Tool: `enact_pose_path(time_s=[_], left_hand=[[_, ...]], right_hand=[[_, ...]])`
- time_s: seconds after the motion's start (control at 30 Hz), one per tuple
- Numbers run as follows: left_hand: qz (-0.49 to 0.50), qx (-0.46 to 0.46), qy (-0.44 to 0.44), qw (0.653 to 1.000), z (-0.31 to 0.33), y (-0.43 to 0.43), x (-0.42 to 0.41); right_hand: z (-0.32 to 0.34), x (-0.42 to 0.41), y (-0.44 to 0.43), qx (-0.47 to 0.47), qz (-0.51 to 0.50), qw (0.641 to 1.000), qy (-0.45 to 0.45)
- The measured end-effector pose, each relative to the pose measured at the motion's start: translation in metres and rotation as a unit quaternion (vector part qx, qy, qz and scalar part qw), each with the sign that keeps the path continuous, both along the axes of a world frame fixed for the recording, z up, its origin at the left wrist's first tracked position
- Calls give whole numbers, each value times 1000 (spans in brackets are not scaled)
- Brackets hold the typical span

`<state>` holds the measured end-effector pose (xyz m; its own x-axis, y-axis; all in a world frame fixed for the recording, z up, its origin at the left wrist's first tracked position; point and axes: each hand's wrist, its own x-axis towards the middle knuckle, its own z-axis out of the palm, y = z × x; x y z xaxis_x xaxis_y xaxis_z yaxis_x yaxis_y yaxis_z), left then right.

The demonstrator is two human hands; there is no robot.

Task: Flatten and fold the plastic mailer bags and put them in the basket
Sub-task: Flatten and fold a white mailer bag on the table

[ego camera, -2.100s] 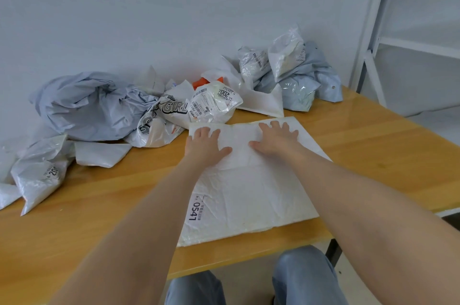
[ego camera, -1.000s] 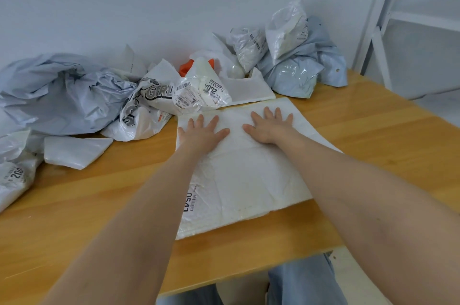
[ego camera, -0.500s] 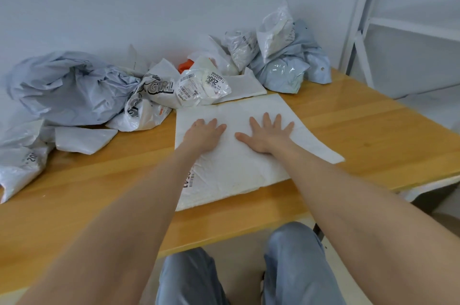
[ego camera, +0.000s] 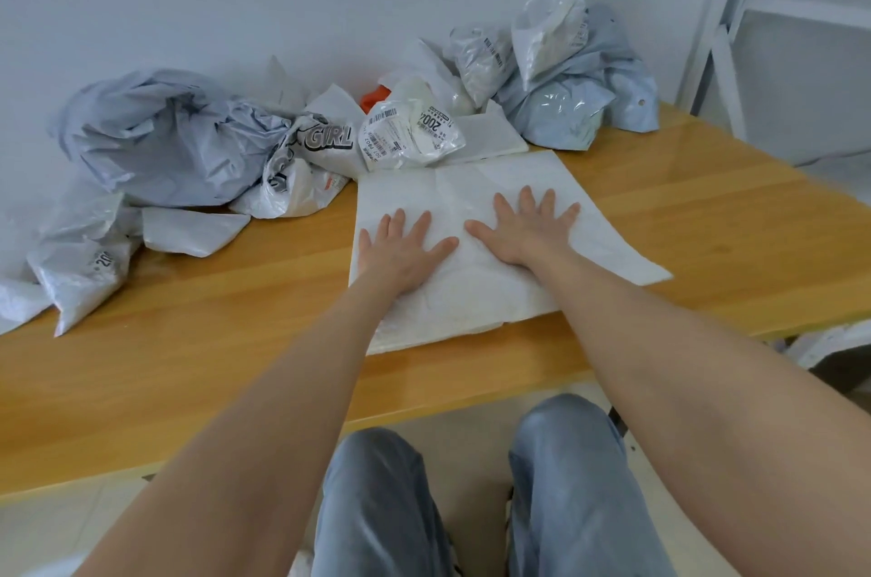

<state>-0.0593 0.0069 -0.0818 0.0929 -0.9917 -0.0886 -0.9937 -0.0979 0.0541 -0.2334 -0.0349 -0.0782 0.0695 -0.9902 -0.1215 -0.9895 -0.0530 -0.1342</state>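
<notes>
Both palms press flat, fingers spread: left hand (ego camera: 403, 249) and right hand (ego camera: 523, 230) on the white mailer bag (ego camera: 513, 173), at 12 o'clock on the table (ego camera: 716, 227). Flattening looks underway; folding next likely needs an edge pinched. More crumpled bags (ego camera: 179, 143) wait at 10 o'clock; no basket shows.

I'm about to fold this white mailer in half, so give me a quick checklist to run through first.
1. Palms down on the white mailer, left hand and right hand: ok.
2. Mailer smoothed: wrinkled but lying flat, ok.
3. Mailer fully on the table: ok.
4. Far edge free: the labelled bag sits right against it, not ok.
5. Where the basket is: not in view, cannot tell.
</notes>
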Motion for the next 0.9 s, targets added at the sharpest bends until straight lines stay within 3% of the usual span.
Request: enact_pose_path(time_s=[0.33, 0.57, 0.7, 0.8, 0.9], left_hand=[[9, -3, -4, 1000, 2, -6, 0], [26, -10, -4, 1000, 9, 2, -6], [15, -69, -94, 993, 13, 15, -21], [17, -80, -25, 996, 13, 19, -19], [-11, -24, 1, 1000, 15, 27, -16]], right_hand=[[-2, 2, -5, -60, 2, 998, -11], [18, -3, 23, 55, -3, 998, 6], [20, -1, 47, 68, -11, 998, -5], [8, -4, 58, 48, -5, 999, -3], [2, -3, 61, 26, -1, 1000, 4]])
